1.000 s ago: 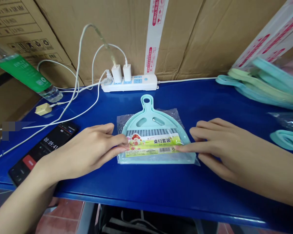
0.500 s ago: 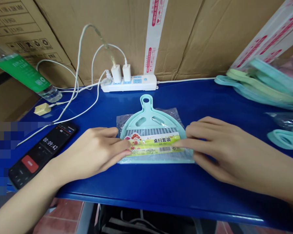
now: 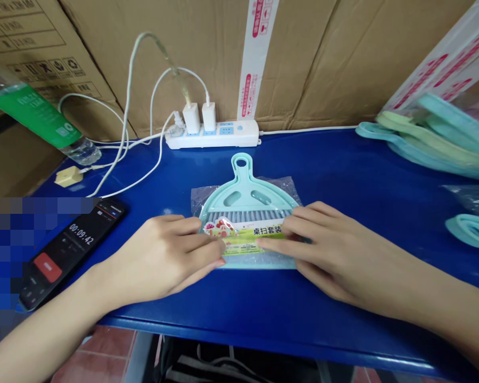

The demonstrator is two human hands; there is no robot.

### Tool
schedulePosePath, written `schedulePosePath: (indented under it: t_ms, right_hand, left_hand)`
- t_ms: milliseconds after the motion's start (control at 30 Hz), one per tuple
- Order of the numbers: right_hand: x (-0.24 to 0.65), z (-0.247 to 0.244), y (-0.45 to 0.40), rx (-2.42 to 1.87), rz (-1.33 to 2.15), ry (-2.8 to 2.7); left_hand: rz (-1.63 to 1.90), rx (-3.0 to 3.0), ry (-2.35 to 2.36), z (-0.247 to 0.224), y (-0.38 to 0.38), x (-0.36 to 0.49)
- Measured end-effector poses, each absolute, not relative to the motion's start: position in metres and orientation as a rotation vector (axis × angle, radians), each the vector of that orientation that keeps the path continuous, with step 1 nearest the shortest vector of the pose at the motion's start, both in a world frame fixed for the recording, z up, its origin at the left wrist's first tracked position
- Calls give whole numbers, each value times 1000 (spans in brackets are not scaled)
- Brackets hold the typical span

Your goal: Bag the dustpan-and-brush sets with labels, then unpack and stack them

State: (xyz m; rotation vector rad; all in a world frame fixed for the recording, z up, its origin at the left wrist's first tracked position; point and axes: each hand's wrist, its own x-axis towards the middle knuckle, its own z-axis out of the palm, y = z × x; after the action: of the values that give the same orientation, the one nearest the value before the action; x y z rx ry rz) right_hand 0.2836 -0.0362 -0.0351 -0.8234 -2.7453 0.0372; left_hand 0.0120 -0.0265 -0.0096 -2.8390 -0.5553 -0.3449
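Observation:
A light-blue dustpan and brush set (image 3: pixel 241 183) lies flat in a clear plastic bag, handle pointing away from me. Grey bristles show above a yellow-green printed label (image 3: pixel 239 247). My left hand (image 3: pixel 179 255) is closed on the set's lower left side, index finger on the label and thumb by the front edge. From the right, my right hand (image 3: pixel 327 250) grips the other side. Its index finger stretches over the label, and its thumb is low by the front edge. Both hands cover parts of the label and the pan's sides.
On the blue table (image 3: pixel 239 308), a phone (image 3: pixel 74 250) with a running timer lies left. A power strip (image 3: pixel 215 135) with white cables stands at the back, beside a tilted bottle (image 3: pixel 35 114). More bagged dustpans (image 3: pixel 435 138) lie right. Cardboard boxes (image 3: pixel 303 64) form the back wall.
Both hands have slid inward over the set. My right index finger now reaches further left across the label, covering its right end. The set itself has barely moved.

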Motion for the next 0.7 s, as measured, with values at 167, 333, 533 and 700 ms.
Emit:
schedulePosePath:
  t_ms: [167, 333, 533, 700]
  right_hand:
    - [282, -35, -37, -816, 1, -2744]
    - [283, -33, -37, -826, -38, -2754]
    - [286, -30, -37, -806, -25, -2709]
    - [282, -36, -37, -833, -40, -2737]
  left_hand:
    - [-328, -2879, -548, -12, -27, 13]
    - [-329, -2888, -558, -12, -26, 13]
    - [-321, -2892, -547, -13, -26, 12]
    - [-316, -2901, -563, -14, -26, 13]
